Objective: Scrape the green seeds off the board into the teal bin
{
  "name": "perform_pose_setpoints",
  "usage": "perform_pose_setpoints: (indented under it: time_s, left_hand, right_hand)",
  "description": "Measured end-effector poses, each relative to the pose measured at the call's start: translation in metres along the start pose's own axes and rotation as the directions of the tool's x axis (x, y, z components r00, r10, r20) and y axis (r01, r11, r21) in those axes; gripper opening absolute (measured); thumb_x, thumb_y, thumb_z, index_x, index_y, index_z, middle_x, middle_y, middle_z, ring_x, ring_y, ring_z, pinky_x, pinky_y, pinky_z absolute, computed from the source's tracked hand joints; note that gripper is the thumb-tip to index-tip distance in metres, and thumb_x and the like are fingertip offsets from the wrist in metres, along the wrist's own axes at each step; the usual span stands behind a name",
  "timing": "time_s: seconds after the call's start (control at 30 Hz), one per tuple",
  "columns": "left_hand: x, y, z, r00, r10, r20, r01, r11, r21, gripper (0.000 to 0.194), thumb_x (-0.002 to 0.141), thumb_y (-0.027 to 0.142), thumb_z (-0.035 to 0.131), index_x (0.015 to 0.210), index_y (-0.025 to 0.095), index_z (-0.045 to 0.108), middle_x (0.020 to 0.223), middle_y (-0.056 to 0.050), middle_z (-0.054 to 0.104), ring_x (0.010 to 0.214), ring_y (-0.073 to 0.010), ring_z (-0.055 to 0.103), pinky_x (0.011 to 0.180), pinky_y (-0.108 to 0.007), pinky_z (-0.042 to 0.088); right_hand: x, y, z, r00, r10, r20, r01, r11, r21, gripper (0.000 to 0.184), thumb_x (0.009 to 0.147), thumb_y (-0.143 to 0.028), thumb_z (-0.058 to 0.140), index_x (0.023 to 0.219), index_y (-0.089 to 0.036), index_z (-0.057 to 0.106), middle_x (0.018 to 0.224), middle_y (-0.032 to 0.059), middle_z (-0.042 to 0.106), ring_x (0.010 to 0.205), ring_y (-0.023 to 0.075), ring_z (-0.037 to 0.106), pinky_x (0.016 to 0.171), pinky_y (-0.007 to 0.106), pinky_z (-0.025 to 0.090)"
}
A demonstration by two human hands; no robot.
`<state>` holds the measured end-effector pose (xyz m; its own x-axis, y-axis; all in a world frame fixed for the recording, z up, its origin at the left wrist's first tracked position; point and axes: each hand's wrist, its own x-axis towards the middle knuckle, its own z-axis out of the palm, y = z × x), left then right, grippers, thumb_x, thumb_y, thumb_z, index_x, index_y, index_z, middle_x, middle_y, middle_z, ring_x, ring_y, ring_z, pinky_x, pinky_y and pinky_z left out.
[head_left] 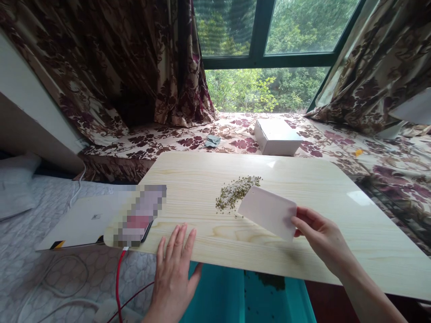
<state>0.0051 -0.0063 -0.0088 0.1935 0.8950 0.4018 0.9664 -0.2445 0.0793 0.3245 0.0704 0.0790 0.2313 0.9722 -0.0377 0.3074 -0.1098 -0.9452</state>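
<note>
My right hand [313, 231] grips the right end of a thin white rectangular card [267, 211], thumb on the near face. The card is tilted, and its left edge meets a pile of small green beans mixed with white grains [235, 195] on the wooden tabletop [188, 179]. My left hand [177, 264] lies flat with fingers spread at the table's front edge. Below that edge stands a teal bin [218, 291] with a divider; a dark heap of what look like the same beans [271, 281] shows in its right compartment, partly hidden by the tabletop.
A phone [141, 217] with a blurred screen and a red cable [117, 278] lies at the table's left. A white box [278, 137] and a grey-green cloth-like piece [212, 141] sit on the window ledge behind. A quilted bed [77, 273] is at the left.
</note>
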Motion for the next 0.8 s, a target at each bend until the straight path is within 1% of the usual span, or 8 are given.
perform_pose_setpoints:
  time_s: [0.23,0.37,0.53,0.6,0.7,0.8]
  left_hand:
    - [0.000,0.001,-0.001,1.000,-0.001,0.010,0.001,1.000,-0.001,0.061,0.090,0.019,0.049,0.147,0.018,0.027,0.150,-0.014,0.036,0.139,-0.0285,0.029,0.113,-0.052,0.019]
    - [0.001,0.001,-0.002,1.000,-0.005,0.013,0.005,1.000,-0.004,0.061,0.089,0.018,0.049,0.147,0.018,0.027,0.149,-0.014,0.036,0.139,-0.0290,0.029,0.113,-0.052,0.019]
    - [0.001,0.001,-0.003,1.000,-0.003,0.010,0.003,1.000,-0.017,0.063,0.089,0.019,0.051,0.147,0.019,0.027,0.149,-0.014,0.037,0.138,-0.0299,0.031,0.113,-0.051,0.018]
    - [0.002,0.001,-0.003,1.000,-0.007,0.011,0.008,1.000,-0.023,0.063,0.088,0.020,0.051,0.147,0.019,0.028,0.149,-0.014,0.038,0.137,-0.0302,0.032,0.113,-0.051,0.019]
    - [0.002,0.001,-0.003,1.000,-0.010,0.015,0.010,1.000,-0.016,0.063,0.087,0.019,0.052,0.146,0.018,0.029,0.148,-0.014,0.038,0.137,-0.0304,0.032,0.113,-0.051,0.019]
    - [0.001,0.001,-0.002,1.000,-0.002,0.012,0.002,1.000,-0.001,0.063,0.088,0.018,0.051,0.146,0.018,0.029,0.149,-0.014,0.037,0.138,-0.0300,0.031,0.113,-0.052,0.019]
  right_hand:
    - [-0.002,-0.003,0.000,0.999,0.014,0.032,-0.014,1.000,0.016,0.042,0.060,-0.053,0.075,0.083,-0.019,0.071,0.074,0.0081,0.071,0.065,0.0214,0.064,0.050,0.028,0.054]
    - [-0.002,-0.006,0.003,1.000,0.009,0.009,-0.009,1.000,0.024,0.041,0.060,-0.053,0.075,0.084,-0.020,0.071,0.072,0.0072,0.070,0.064,0.0207,0.064,0.051,0.028,0.054]
    - [-0.002,-0.007,0.005,0.999,0.009,0.035,-0.010,0.999,0.047,0.039,0.059,-0.051,0.076,0.080,-0.019,0.072,0.070,0.0068,0.070,0.061,0.0197,0.062,0.047,0.027,0.053]
    - [-0.003,-0.009,0.003,1.000,0.010,0.022,-0.011,0.998,0.065,0.039,0.057,-0.050,0.078,0.079,-0.018,0.072,0.072,0.0073,0.071,0.061,0.0195,0.062,0.047,0.027,0.052]
    - [-0.004,-0.009,-0.003,0.999,0.029,-0.034,-0.026,0.995,0.093,0.035,0.056,-0.046,0.079,0.079,-0.019,0.072,0.074,0.0067,0.072,0.062,0.0186,0.062,0.048,0.025,0.052]
    - [-0.003,-0.006,-0.007,0.996,0.060,-0.060,-0.053,0.993,0.108,0.034,0.054,-0.042,0.081,0.078,-0.020,0.072,0.071,0.0049,0.071,0.062,0.0183,0.062,0.047,0.024,0.052]
